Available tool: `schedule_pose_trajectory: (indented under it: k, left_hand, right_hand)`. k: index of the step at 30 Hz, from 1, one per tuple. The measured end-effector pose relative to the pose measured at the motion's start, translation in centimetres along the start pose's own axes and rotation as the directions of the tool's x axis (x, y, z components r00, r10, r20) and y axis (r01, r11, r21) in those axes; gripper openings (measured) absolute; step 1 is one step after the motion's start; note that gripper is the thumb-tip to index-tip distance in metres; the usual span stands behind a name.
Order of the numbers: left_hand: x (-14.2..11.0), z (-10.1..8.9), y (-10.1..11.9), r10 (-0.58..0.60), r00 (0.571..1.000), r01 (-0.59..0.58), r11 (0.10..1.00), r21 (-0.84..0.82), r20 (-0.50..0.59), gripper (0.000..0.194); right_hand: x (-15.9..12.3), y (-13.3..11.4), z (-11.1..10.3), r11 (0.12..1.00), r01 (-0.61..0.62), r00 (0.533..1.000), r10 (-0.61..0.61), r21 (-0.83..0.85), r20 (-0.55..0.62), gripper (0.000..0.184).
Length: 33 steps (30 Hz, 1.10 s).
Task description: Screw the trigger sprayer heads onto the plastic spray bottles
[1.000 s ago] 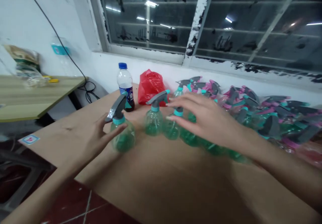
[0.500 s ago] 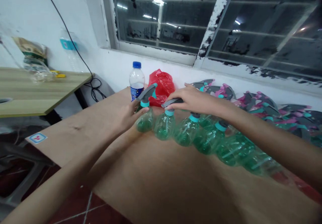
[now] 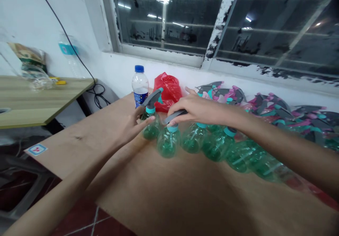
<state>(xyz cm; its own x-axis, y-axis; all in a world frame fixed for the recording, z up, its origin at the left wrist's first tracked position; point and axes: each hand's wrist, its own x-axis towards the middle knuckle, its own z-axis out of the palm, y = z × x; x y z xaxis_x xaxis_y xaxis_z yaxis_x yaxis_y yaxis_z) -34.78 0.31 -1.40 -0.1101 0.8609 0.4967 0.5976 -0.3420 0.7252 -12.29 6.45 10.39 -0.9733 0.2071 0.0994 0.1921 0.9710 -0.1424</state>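
Observation:
My left hand (image 3: pixel 129 126) is at the leftmost green spray bottle (image 3: pixel 150 131), with its thumb across the front and its fingers behind, closed round the upper part. That bottle stands upright, its grey trigger head pointing up and to the right. My right hand (image 3: pixel 189 108) grips the grey head of a second clear-green spray bottle (image 3: pixel 169 144) from above; a turquoise collar shows below the fingers. Beside it on the right, a row of several similar spray bottles (image 3: pixel 217 147) runs under my right forearm, which hides some of their tops.
Behind the hands stand a blue-capped drink bottle (image 3: pixel 140 84) and a crumpled red plastic bag (image 3: pixel 168 87). Grey, pink and turquoise spray heads (image 3: pixel 275 105) crowd the wall side of the brown tabletop (image 3: pixel 164 193). A wooden desk (image 3: pixel 53 101) stands to the left.
My right hand has drawn the second spray bottle slightly toward me and left, out of line with the row. My left hand stays at the leftmost bottle. The view has shifted slightly.

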Motion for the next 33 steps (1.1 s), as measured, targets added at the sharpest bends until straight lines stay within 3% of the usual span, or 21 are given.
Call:
schedule_pose_trajectory:
  k: [5,8,11,14,15,17,20,23,26,31,33]
  left_hand:
    - [-2.2,-1.0,1.9,-0.074,0.989,0.085,0.993,0.077,-0.131,0.052]
    - [-4.2,-1.1,4.1,-0.11,0.97,0.13,0.989,0.076,-0.218,0.041]
    - [-6.2,0.2,6.6,-0.138,0.985,0.143,0.989,0.044,-0.105,0.034]
    - [-7.7,2.9,8.9,-0.101,0.989,0.1,0.995,0.009,0.107,0.039]
    - [-7.9,4.0,9.7,-0.05,0.97,0.051,0.999,0.004,0.238,0.046]
    - [-8.0,6.3,11.3,0.002,0.922,-0.002,1.0,-0.001,0.386,0.064]
    - [-7.4,10.0,14.1,0.082,0.861,-0.062,0.996,-0.057,0.502,0.073]
    - [-6.3,13.7,16.5,0.195,0.831,-0.103,0.974,-0.201,0.521,0.065]
    - [-5.2,17.0,18.2,0.256,0.809,-0.113,0.951,-0.287,0.529,0.08]
    - [-4.2,20.9,19.7,0.348,0.759,-0.078,0.888,-0.453,0.551,0.092]
    - [-4.1,22.2,20.1,0.346,0.762,-0.043,0.87,-0.491,0.547,0.097]
  right_hand:
    - [-1.6,-2.5,-0.1,1.0,0.022,0.999,-0.022,0.016,0.03,0.019]
    - [-3.3,-3.7,-0.1,1.0,0.027,0.999,-0.027,-0.001,0.047,0.019]
    - [-5.7,-4.5,-0.2,0.999,0.037,0.997,-0.035,-0.023,0.064,0.021]
    - [-8.6,-5.0,-0.4,0.998,0.056,0.997,-0.054,-0.041,0.055,0.022]
    - [-9.6,-5.1,-0.5,0.998,0.051,0.998,-0.049,-0.043,0.05,0.021]
    - [-11.7,-5.4,-0.7,0.999,0.021,0.999,-0.019,-0.045,0.049,0.021]
    - [-15.0,-5.7,-1.1,0.997,-0.036,0.997,0.04,-0.061,0.061,0.018]
    - [-18.3,-5.6,-1.2,0.992,-0.073,0.997,0.075,-0.106,0.013,0.017]
    - [-21.6,-4.9,-1.1,0.977,-0.115,0.991,0.1,-0.178,-0.089,0.019]
    - [-25.4,-3.4,-1.0,0.964,-0.148,0.983,0.119,-0.223,-0.138,0.023]
    - [-26.2,-2.9,-1.0,0.964,-0.147,0.981,0.114,-0.223,-0.157,0.022]
